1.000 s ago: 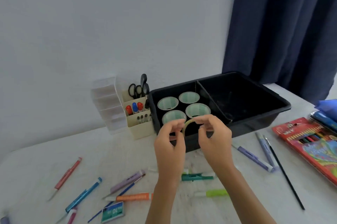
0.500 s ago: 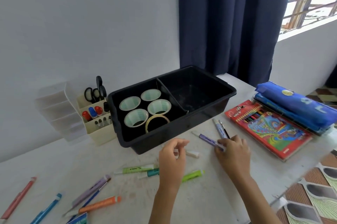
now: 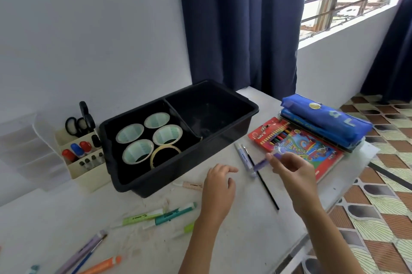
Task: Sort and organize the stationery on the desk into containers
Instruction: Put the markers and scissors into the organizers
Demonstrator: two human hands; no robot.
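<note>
My right hand [image 3: 292,171] pinches a purple marker [image 3: 263,164] and holds it just above the desk, right of the black two-part bin [image 3: 249,117]. My left hand [image 3: 219,186] hovers over the desk in front of the bin with relaxed fingers, holding nothing. The bin's left half holds several tape rolls, among them a thin tan roll [image 3: 165,154]; its right half looks bare. A second purple marker [image 3: 242,155] and a thin black brush [image 3: 263,182] lie on the desk under my right hand. Green and teal highlighters [image 3: 160,217] lie nearer to me.
A cream organizer [image 3: 81,162] with scissors and markers stands left of the bin, next to clear drawers. A coloured pencil box [image 3: 298,146] and a blue pouch [image 3: 323,122] sit at the right. More pens lie at the lower left. The desk edge runs close on the right.
The tan tape roll went from both hands into the bin's left half. My right hand then took a purple marker off the desk and lifted it. The view swung to the right.
</note>
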